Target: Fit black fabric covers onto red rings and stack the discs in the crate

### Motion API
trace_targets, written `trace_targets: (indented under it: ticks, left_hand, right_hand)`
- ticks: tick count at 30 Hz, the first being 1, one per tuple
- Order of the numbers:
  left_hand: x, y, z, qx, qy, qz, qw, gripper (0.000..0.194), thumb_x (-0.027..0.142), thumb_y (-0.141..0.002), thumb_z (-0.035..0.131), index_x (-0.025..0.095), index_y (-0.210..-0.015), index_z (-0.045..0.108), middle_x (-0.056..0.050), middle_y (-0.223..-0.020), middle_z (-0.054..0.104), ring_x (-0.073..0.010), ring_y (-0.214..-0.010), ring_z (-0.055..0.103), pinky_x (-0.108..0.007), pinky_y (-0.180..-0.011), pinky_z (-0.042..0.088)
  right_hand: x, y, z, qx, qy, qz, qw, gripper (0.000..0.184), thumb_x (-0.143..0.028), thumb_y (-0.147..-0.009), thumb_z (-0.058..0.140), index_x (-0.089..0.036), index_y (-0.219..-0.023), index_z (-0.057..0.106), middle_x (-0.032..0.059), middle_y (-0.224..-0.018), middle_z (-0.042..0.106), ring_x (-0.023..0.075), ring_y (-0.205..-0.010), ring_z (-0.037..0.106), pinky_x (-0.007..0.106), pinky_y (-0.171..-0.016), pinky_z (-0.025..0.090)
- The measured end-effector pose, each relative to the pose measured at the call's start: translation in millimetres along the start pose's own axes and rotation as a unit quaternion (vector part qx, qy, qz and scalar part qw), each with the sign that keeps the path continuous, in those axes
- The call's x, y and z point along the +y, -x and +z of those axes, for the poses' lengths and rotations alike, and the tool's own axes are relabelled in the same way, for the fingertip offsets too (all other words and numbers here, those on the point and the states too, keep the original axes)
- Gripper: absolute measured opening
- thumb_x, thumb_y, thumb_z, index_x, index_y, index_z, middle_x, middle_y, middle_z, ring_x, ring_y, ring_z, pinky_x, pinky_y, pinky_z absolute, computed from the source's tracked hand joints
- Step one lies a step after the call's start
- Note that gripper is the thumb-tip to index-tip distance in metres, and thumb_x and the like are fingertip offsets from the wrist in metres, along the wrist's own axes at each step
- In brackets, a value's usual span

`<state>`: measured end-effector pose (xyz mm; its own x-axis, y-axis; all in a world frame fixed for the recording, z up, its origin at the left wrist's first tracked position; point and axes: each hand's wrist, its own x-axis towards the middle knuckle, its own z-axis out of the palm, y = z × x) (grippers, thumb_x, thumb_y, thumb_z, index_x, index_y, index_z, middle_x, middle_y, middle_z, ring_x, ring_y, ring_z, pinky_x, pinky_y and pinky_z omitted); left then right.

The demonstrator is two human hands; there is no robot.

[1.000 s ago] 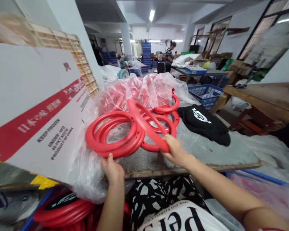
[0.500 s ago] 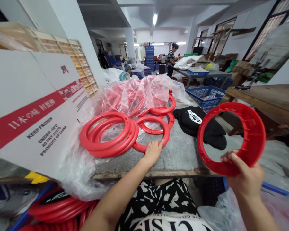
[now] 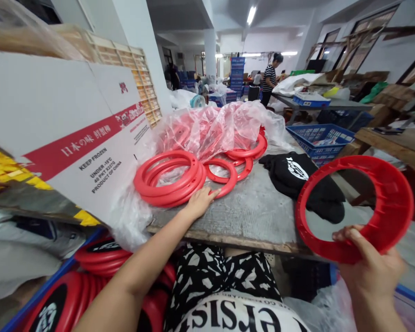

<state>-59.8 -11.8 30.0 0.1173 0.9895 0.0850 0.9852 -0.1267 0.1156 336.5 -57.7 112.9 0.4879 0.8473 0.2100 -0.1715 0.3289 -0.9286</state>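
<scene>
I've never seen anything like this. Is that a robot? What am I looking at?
There's no robot here: these are a person's own two, bare, seen by a camera worn on the head, looking forward and down. The right hand holds up a wide red ring. The left hand touches a second red ring on the table; whether it grips it, I can't tell. Beside that is a stack of red rings, with clear plastic behind. A black cloth lies to the right.

A printed carton stands left; blue crates rise stacked beyond.
</scene>
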Motion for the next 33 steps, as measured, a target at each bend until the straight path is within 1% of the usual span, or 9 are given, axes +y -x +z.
trace_targets:
  ticks: [4, 8, 15, 19, 21, 24, 28, 30, 33]
  left_hand:
    - [9.6, 5.9, 11.1, 0.019, 0.009, -0.040, 0.999, 0.048, 0.006, -0.095, 0.040, 0.025, -0.134, 0.061, -0.014, -0.135, 0.058, -0.0275, -0.121, 0.056, -0.039, -0.100, 0.045]
    - [13.3, 13.5, 17.7, 0.054, -0.030, -0.049, 0.997, 0.049, 0.008, -0.096, 0.036, 0.022, -0.136, 0.059, -0.014, -0.147, 0.052, -0.0305, -0.134, 0.045, -0.045, -0.108, 0.039]
    - [15.4, 29.9, 16.6, 0.111, -0.028, -0.058, 0.992, 0.047, 0.010, -0.093, 0.044, 0.019, -0.135, 0.062, -0.017, -0.149, 0.047, -0.0355, -0.132, 0.045, -0.050, -0.108, 0.040]
    - [30.8, 38.5, 11.2, 0.157, 0.025, -0.006, 0.987, 0.042, 0.019, -0.093, 0.052, 0.019, -0.134, 0.063, -0.017, -0.147, 0.048, -0.0357, -0.130, 0.046, -0.052, -0.109, 0.042]
    - [41.0, 41.0, 10.1, 0.169, 0.056, 0.030, 0.984, 0.041, 0.021, -0.094, 0.054, 0.017, -0.133, 0.063, -0.017, -0.146, 0.049, -0.0347, -0.130, 0.047, -0.053, -0.110, 0.042]
    - [55.8, 42.0, 15.1, 0.163, 0.117, 0.096, 0.975, 0.040, 0.024, -0.096, 0.053, 0.018, -0.135, 0.061, -0.015, -0.146, 0.050, -0.0308, -0.132, 0.048, -0.051, -0.112, 0.042]
    - [67.8, 41.7, 35.2, 0.109, 0.173, 0.149, 0.968, 0.040, 0.028, -0.095, 0.058, 0.020, -0.134, 0.060, -0.013, -0.149, 0.049, -0.0305, -0.136, 0.047, -0.053, -0.113, 0.043]
    - [70.4, 42.7, 46.7, 0.095, 0.193, 0.154, 0.964, 0.039, 0.030, -0.095, 0.058, 0.019, -0.133, 0.061, -0.013, -0.146, 0.053, -0.0298, -0.134, 0.049, -0.053, -0.112, 0.044]
    - [72.7, 47.2, 57.7, 0.099, 0.206, 0.157, 0.961, 0.035, 0.032, -0.097, 0.057, 0.018, -0.129, 0.063, -0.012, -0.136, 0.062, -0.0290, -0.129, 0.053, -0.052, -0.110, 0.045]
  right_hand:
    - [-11.1, 1.7, 6.5, -0.059, -0.064, 0.034, 0.996, 0.022, -0.029, -0.064, 0.080, -0.020, -0.079, 0.066, -0.0015, -0.066, 0.054, 0.0146, -0.062, 0.051, 0.030, -0.060, 0.048]
    - [-12.5, 1.8, 5.2, -0.072, -0.171, 0.150, 0.971, 0.026, -0.030, -0.065, 0.080, -0.018, -0.081, 0.063, -0.0037, -0.066, 0.046, 0.0107, -0.059, 0.046, 0.024, -0.055, 0.046]
    - [54.8, 23.6, 5.7, -0.047, -0.254, 0.391, 0.883, 0.024, -0.019, -0.064, 0.077, -0.016, -0.077, 0.057, -0.0065, -0.063, 0.045, 0.0057, -0.053, 0.044, 0.016, -0.050, 0.046]
    - [84.5, 41.1, 13.0, -0.025, -0.169, 0.444, 0.880, 0.013, -0.022, -0.081, 0.070, -0.014, -0.088, 0.062, 0.0002, -0.069, 0.061, 0.0105, -0.059, 0.060, 0.021, -0.059, 0.057]
    - [88.3, 45.6, 15.2, -0.049, -0.074, 0.441, 0.893, 0.017, -0.029, -0.089, 0.067, -0.013, -0.094, 0.064, 0.0038, -0.071, 0.066, 0.0151, -0.060, 0.065, 0.025, -0.056, 0.059]
    - [87.3, 43.6, 10.8, -0.153, 0.054, 0.397, 0.904, 0.024, -0.038, -0.092, 0.067, -0.015, -0.097, 0.063, 0.0042, -0.070, 0.068, 0.0184, -0.058, 0.067, 0.029, -0.050, 0.058]
    - [89.2, 24.0, -11.7, -0.253, 0.239, 0.351, 0.869, 0.028, -0.040, -0.096, 0.059, -0.015, -0.110, 0.061, 0.0029, -0.066, 0.068, 0.0175, -0.052, 0.065, 0.024, -0.044, 0.051]
    - [94.0, 10.4, -25.9, -0.268, 0.337, 0.298, 0.852, 0.038, -0.036, -0.096, 0.056, -0.014, -0.126, 0.056, 0.0015, -0.062, 0.067, 0.0173, -0.049, 0.063, 0.024, -0.044, 0.049]
    - [102.4, -3.1, -41.2, -0.253, 0.390, 0.202, 0.862, 0.051, -0.038, -0.092, 0.056, -0.012, -0.136, 0.051, 0.0012, -0.064, 0.068, 0.0174, -0.052, 0.063, 0.026, -0.050, 0.050]
